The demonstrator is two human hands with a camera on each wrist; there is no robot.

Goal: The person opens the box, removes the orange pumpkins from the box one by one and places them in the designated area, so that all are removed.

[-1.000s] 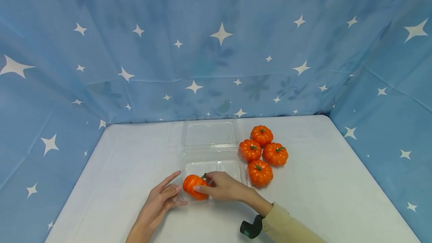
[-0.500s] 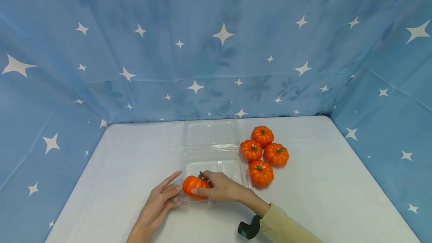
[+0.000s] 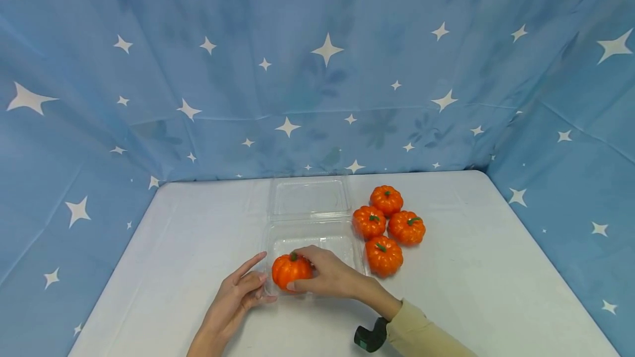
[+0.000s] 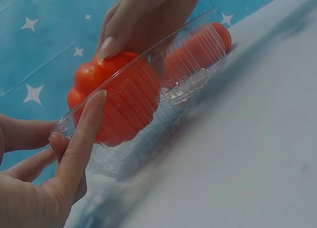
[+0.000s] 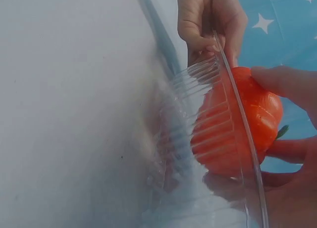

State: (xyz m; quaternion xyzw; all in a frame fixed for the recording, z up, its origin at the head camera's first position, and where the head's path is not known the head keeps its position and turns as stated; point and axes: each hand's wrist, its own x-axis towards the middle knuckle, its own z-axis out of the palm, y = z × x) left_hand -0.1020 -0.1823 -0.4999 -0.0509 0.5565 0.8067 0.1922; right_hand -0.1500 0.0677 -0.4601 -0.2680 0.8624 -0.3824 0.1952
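In the head view, my right hand (image 3: pixel 331 275) grips a small orange pumpkin (image 3: pixel 289 274) with a green stem, thumb on the near side and fingers around the far side. The pumpkin sits in the left front part of a clear plastic clamshell container (image 3: pixel 338 244), its stem pointing up. My left hand (image 3: pixel 234 297) pinches the container's left front corner. The left wrist view shows the left thumb along the outside of the container wall (image 4: pixel 133 97), other fingers at the rim. Through that wall, the lower half of the pumpkin (image 4: pixel 116 104) shows.
Several more orange pumpkins (image 3: pixel 384 256) cluster on the white table (image 3: pixel 476 269), right of the container. Its clear lid (image 3: pixel 311 197) lies folded back toward the star-patterned curtain (image 3: pixel 324 92). A dark green and black object (image 3: pixel 369 337) shows by the right sleeve (image 3: pixel 421 332).
The pumpkin has turned in my right hand, its stem swinging from the upper right to upright, and it has shifted slightly. My left hand keeps its hold on the container's corner.
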